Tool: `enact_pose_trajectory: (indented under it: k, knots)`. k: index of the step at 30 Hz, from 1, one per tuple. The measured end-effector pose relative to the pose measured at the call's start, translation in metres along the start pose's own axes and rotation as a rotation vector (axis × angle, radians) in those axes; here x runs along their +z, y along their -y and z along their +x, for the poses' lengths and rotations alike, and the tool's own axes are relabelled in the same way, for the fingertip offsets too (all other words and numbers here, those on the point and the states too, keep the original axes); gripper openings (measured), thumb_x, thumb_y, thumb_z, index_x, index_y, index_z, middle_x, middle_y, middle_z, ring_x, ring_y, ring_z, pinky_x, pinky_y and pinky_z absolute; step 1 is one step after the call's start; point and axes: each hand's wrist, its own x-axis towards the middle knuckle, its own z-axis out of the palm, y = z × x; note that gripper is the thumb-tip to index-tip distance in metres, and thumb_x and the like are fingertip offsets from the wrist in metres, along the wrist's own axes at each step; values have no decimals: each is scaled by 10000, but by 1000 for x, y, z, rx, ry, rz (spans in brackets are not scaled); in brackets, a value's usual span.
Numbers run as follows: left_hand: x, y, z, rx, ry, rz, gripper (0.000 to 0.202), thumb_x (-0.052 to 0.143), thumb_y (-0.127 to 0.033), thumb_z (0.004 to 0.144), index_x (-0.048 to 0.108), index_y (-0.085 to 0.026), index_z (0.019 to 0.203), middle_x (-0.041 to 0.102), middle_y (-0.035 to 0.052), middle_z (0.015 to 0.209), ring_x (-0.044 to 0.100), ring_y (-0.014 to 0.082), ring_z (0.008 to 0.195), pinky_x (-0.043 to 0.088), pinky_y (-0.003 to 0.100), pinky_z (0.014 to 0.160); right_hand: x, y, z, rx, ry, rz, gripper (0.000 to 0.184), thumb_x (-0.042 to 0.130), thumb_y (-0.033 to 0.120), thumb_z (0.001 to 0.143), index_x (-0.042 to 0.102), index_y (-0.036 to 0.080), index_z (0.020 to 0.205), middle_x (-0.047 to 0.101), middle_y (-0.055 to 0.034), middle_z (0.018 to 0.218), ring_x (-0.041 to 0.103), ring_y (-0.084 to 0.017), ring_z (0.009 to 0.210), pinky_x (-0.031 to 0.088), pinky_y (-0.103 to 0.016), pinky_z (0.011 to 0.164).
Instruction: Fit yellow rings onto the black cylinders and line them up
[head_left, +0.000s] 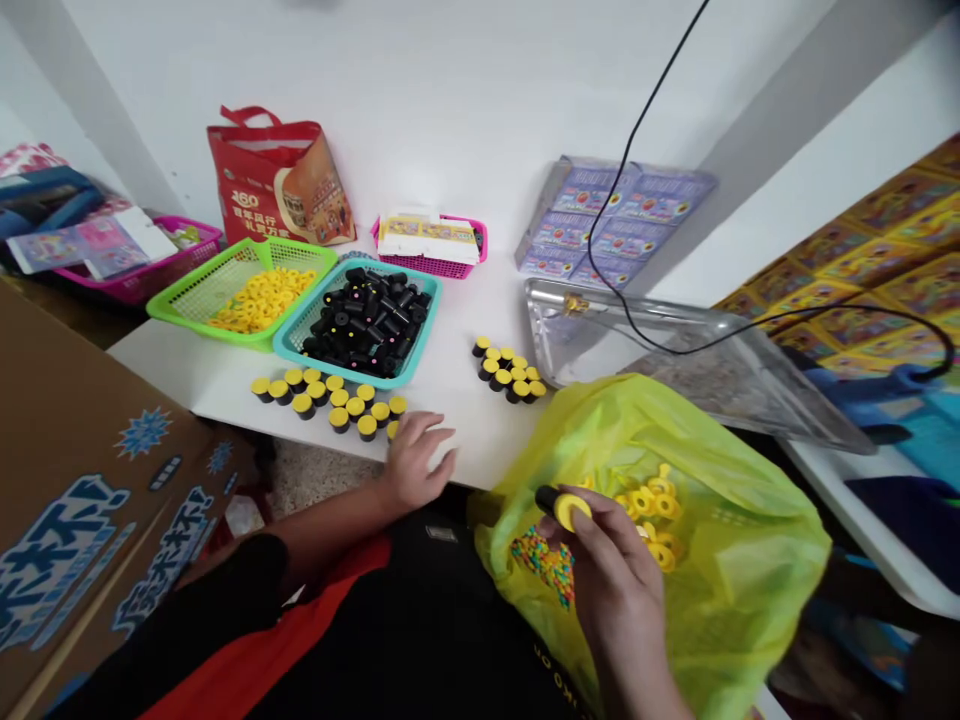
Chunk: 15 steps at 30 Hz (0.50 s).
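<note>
My right hand (pixel 619 570) grips a small black cylinder with a yellow cap (pixel 571 510), held tilted over a yellow-green plastic bag (pixel 742 590). Inside that bag lie yellow ring-shaped parts (pixel 654 505) and many tiny multicoloured beads (pixel 546 565). At the table's front edge, my left hand (pixel 418 462) has its fingers apart with nothing in them. It is beside a group of yellow-capped black cylinders (pixel 356 407) standing upright. A second such group (pixel 503 378) stands farther right.
A turquoise basket (pixel 409 378) holds black cylinders; a green basket (pixel 169 300) holds yellow parts. Behind them are a red bag (pixel 255 180) and a pink basket (pixel 427 265). A metal tray (pixel 540 345), a hanging black cable (pixel 592 240) and cardboard boxes (pixel 82 450) flank the table.
</note>
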Motion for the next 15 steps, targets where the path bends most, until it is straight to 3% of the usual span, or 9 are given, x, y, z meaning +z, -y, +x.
enact_pose_trajectory:
  k: [3,6,11,15]
  knots:
    - [-47,13,-19,37,-132,147,277,689,-179,849,635,-204,1120,656,119,1104,642,277,1054,541,462,928,27,8,10,-48,215,-236,321,744,476,808,717,214,991,729,-62,891,670,-199,742,530,-307,655]
    - [-65,21,-33,-61,-210,284,343,713,-198,848,600,-173,1171,639,137,1119,628,292,1078,542,476,929,65,2,32,17,452,-434,270,687,433,845,700,222,1011,720,-51,901,667,-197,790,527,-299,688]
    - [-54,28,-55,-240,-189,222,461,710,-215,867,536,-156,1290,619,163,1197,600,304,1118,577,451,860,124,-24,76,426,623,-497,39,642,184,818,636,192,855,624,15,663,622,-130,560,438,-208,476]
    - [-43,34,-60,-304,-207,149,559,714,-216,869,482,-161,1374,564,185,1289,572,300,1162,599,400,795,148,-34,95,509,641,-504,55,616,113,832,626,166,824,603,15,584,626,-126,501,468,-202,460]
